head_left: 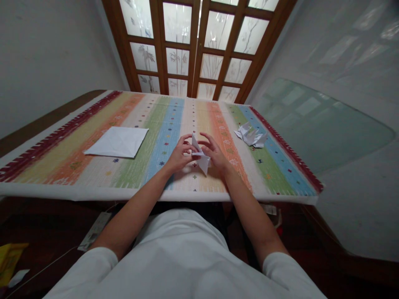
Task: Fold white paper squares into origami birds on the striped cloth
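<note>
Between my hands, just above the striped tablecloth, is a white folded paper crane with pointed ends, one rising and one hanging toward me. My left hand pinches its left side with thumb and fingers. From the other side my right hand grips the paper near its middle, fingers curled. Off to the right lie several white folded paper cranes grouped close together. On the left a stack of square white paper sheets rests flat on the cloth.
The table's white front edge runs close to my body. Wooden doors with glass panes stand behind the table, with a wall on each side. Below left, a white power strip and a yellow object are on the dark floor.
</note>
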A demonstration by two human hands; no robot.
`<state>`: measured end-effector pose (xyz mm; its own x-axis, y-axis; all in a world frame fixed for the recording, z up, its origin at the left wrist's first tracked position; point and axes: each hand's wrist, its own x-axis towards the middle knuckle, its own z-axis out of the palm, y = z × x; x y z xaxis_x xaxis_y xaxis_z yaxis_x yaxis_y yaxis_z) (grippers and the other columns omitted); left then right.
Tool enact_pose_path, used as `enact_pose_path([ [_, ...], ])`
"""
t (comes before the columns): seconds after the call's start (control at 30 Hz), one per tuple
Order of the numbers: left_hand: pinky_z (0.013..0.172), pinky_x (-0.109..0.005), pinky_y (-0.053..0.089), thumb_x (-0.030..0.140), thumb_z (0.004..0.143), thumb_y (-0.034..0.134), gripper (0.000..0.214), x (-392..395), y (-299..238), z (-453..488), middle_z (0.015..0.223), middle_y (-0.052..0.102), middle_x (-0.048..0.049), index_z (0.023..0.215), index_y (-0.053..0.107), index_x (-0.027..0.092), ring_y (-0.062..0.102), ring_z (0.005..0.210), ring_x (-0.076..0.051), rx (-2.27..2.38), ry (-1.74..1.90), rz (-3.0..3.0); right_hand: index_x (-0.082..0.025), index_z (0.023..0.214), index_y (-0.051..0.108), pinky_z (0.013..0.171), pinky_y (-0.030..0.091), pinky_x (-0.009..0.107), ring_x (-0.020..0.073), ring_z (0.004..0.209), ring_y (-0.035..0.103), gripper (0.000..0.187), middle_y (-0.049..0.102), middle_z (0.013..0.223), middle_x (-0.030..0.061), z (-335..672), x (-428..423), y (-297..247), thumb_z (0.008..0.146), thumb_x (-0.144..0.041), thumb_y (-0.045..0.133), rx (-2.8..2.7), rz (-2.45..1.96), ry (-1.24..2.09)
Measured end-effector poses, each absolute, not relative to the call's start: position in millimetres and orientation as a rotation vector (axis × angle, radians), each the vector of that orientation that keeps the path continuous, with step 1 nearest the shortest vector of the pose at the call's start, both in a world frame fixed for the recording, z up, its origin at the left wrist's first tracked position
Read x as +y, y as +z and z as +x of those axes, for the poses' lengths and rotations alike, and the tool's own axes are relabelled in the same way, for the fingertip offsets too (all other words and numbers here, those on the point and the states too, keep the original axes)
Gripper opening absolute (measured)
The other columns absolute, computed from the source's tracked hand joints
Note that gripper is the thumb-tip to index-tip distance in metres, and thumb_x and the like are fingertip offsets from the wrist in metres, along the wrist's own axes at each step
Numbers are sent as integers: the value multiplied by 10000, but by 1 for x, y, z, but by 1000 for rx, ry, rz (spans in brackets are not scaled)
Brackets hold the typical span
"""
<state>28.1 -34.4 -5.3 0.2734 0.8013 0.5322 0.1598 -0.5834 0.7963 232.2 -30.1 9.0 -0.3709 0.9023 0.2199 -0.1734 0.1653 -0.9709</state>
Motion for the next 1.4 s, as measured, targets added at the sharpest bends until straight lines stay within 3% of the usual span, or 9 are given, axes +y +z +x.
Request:
enact_pose_path([
  [0.1, 732, -307, 599, 373, 814, 929, 214, -34, -6, 27, 1522, 529, -124, 869, 802, 210, 654, 989, -187, 922, 1340, 1975, -300, 1169, 747, 755, 582, 315, 211, 873, 682, 602, 749, 1055, 35, 231, -28, 8, 753, -718, 873, -1507, -752, 1401],
  [0.2, 638, -240, 532, 340, 827, 917, 179, -34, -7, 28, 1456, 545, -119, 876, 805, 209, 631, 951, -171, 939, 1340, 2019, -246, 863, 743, 769, 546, 310, 193, 834, 643, 532, 721, 937, 27, 231, -25, 9, 733, -746, 870, -1559, -780, 1316],
  [0.4, 673, -255, 574, 355, 861, 894, 173, -39, -9, 34, 1451, 548, -124, 908, 799, 218, 644, 1040, -206, 932, 1360, 2111, -225, 688, 685, 772, 493, 307, 167, 777, 588, 442, 658, 803, 10, 234, -23, 12, 798, -620, 850, -1624, -758, 1195],
  [0.6, 796, -341, 638, 521, 933, 816, 327, -42, 0, 32, 1614, 504, -156, 935, 758, 199, 680, 1059, -210, 947, 1539, 2031, -237, 674, 578, 598, 406, 271, 140, 640, 471, 407, 513, 681, -33, 238, -18, 9, 785, -562, 797, -1357, -974, 1166],
  [0.73, 992, -417, 590, 513, 983, 756, 297, -42, 5, 30, 1175, 757, -104, 935, 722, 221, 718, 1086, -242, 929, 1503, 2045, -250, 726, 592, 588, 419, 254, 143, 654, 510, 355, 572, 712, -27, 239, -18, 10, 738, -512, 832, -1289, -957, 1199],
  [0.9, 800, -300, 574, 559, 974, 730, 346, -41, 1, 34, 927, 720, -29, 974, 650, 223, 710, 859, -185, 929, 1465, 1878, -313, 1053, 739, 632, 483, 274, 175, 734, 602, 385, 675, 836, -18, 236, -20, 11, 747, -514, 858, -1383, -897, 1143],
  [1.07, 637, -241, 537, 607, 947, 744, 414, -34, -6, 35, 839, 665, 1, 1063, 591, 239, 665, 712, -151, 913, 1545, 1700, -246, 796, 786, 769, 530, 332, 203, 815, 650, 295, 716, 842, 33, 238, -17, 9, 787, -535, 846, -1562, -888, 1005],
  [1.23, 544, -221, 535, 544, 958, 751, 530, -36, -7, 35, 903, 691, 4, 1346, 511, 276, 662, 645, -138, 935, 1597, 1592, -245, 828, 771, 660, 499, 290, 174, 728, 608, 378, 694, 794, 13, 236, -21, 12, 785, -612, 850, -1592, -888, 1138],
  [1.4, 576, -215, 560, 510, 969, 746, 296, -36, -3, 32, 1030, 684, -56, 987, 671, 224, 682, 806, -161, 1030, 1576, 1761, -300, 995, 702, 619, 531, 250, 179, 793, 656, 509, 727, 938, 0, 232, -28, 17, 691, -639, 929, -1441, -850, 1374],
])
